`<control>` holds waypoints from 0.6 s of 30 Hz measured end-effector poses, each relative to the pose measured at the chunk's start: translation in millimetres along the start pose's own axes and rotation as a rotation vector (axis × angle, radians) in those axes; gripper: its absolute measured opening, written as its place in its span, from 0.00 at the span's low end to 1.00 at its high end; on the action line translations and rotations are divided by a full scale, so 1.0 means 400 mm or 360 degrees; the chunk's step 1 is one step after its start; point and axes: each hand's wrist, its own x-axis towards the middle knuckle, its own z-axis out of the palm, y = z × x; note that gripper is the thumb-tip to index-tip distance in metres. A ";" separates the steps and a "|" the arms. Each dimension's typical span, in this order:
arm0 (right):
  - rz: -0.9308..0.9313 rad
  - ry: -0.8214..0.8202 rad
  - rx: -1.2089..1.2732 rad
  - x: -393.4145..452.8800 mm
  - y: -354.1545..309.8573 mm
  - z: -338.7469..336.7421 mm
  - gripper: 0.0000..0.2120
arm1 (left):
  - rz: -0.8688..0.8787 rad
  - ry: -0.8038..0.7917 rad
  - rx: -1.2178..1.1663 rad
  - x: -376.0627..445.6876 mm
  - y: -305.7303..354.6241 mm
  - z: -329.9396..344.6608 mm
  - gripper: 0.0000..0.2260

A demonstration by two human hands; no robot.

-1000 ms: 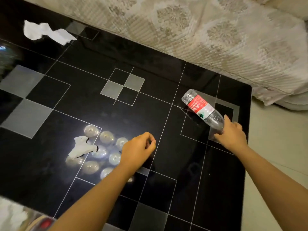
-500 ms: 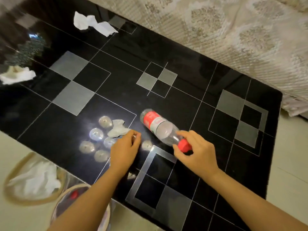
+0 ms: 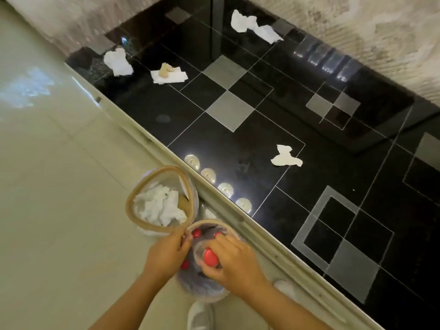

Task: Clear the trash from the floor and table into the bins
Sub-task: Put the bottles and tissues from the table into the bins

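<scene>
A clear plastic bottle with a red cap point(image 3: 210, 257) stands cap-up in the mouth of the bottle bin point(image 3: 214, 222) on the floor. My right hand point(image 3: 234, 263) is closed around its neck. My left hand point(image 3: 166, 254) grips this bin's rim where it touches the paper bin point(image 3: 129, 206), which holds crumpled white tissues point(image 3: 159, 208). Other red caps show inside the bottle bin. On the black glass table point(image 3: 238, 129) lie a small tissue point(image 3: 285, 157), a long tissue point(image 3: 254, 26), a crumpled tissue point(image 3: 118, 61) and a napkin with a brown scrap point(image 3: 169, 73).
Both bins stand on the pale tiled floor against the table's near edge. A patterned sofa cover point(image 3: 381, 32) runs along the table's far side. My white shoes point(image 3: 200, 315) are just below the bottle bin.
My right hand has carried the bottle off the table and down into the bottle bin. My left hand has left the small tissue and moved to the bin rim. The view swung left.
</scene>
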 end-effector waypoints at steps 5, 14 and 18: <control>0.0234 -0.0263 -0.0264 -0.041 -0.023 0.077 0.14 | -0.0036 -0.0131 -0.0054 -0.033 -0.085 0.009 0.07; 0.0563 -0.0099 -0.0280 0.086 0.138 -0.107 0.10 | 0.0222 0.0011 -0.0281 0.046 0.065 -0.061 0.06; 0.1030 -0.0034 -0.0352 0.166 0.286 -0.183 0.26 | 0.0236 0.0095 -0.0332 0.125 0.157 -0.099 0.08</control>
